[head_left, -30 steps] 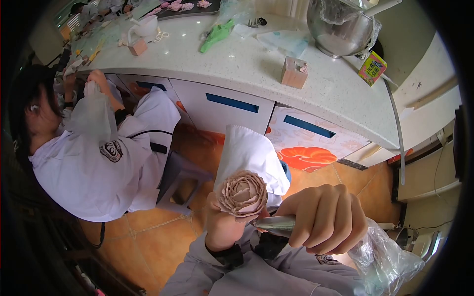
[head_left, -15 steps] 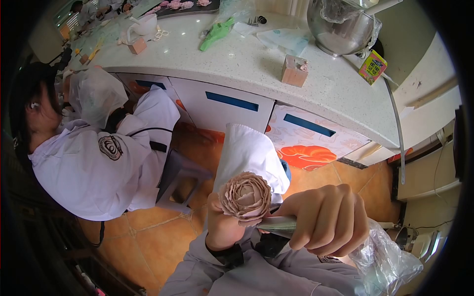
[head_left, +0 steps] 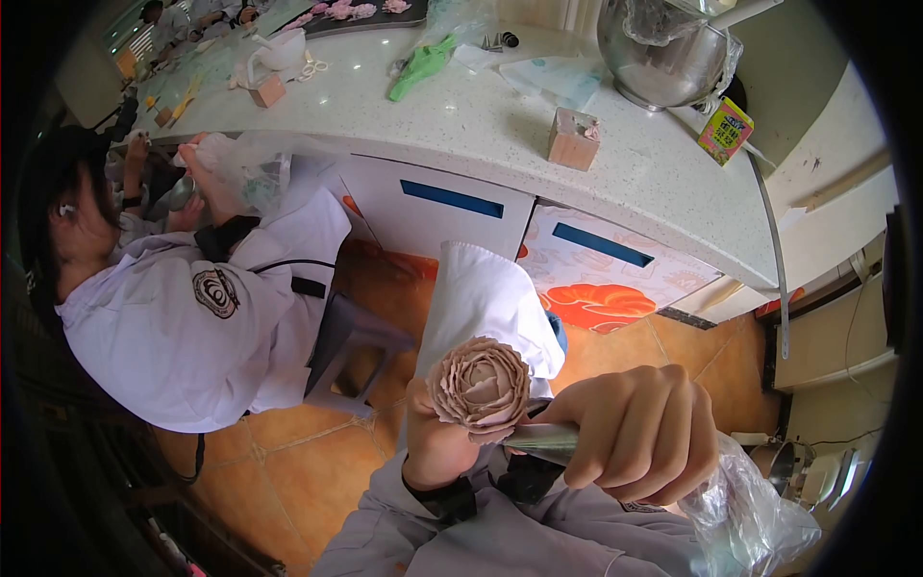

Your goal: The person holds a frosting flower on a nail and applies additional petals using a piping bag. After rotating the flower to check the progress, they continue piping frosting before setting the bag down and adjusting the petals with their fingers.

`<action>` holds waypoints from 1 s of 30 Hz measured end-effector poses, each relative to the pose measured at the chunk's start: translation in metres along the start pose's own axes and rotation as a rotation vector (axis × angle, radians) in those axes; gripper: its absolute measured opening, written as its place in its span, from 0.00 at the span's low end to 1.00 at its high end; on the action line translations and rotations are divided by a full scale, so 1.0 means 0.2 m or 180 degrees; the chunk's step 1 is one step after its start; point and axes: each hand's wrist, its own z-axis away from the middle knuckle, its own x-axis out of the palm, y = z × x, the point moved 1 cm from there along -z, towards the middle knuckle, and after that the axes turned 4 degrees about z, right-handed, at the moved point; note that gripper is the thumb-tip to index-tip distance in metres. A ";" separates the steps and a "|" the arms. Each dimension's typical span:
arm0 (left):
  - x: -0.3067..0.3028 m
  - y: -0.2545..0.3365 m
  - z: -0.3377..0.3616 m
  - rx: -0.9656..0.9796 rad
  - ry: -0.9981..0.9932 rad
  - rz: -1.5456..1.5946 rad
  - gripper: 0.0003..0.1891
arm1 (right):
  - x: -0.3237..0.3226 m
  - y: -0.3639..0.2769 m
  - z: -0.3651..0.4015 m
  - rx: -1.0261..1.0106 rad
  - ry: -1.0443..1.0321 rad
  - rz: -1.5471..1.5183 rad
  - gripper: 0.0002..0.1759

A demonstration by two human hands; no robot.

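Note:
A dusty-pink piped cream flower (head_left: pixel 481 388), with many thin ruffled petals round a closed centre, faces up at me. My left hand (head_left: pixel 437 447) is closed beneath it and holds it up; whatever supports the flower is hidden under the petals. My right hand (head_left: pixel 642 433) is wrapped round a piping bag (head_left: pixel 755 505), whose clear, crumpled plastic trails out behind the fist. From the fingers a metal piping tip (head_left: pixel 541 439) points left, its end at the flower's lower right edge, touching or nearly so.
On the counter (head_left: pixel 461 135) stand a wooden block (head_left: pixel 574 139), a steel mixing bowl (head_left: pixel 663 58), a yellow-green box (head_left: pixel 725 132) and a green piping bag (head_left: pixel 423 67). To the left a co-worker (head_left: pixel 192 308) sits on a stool (head_left: pixel 356 351), holding clear plastic.
My hands and the flower have barely shifted. At left, the co-worker's hands and plastic bag have moved up and right towards the counter edge.

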 end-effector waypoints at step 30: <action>0.01 0.02 -0.02 -0.0075 -0.0066 0.1056 0.14 | -0.01 -0.02 0.01 0.0246 0.0016 0.0215 0.15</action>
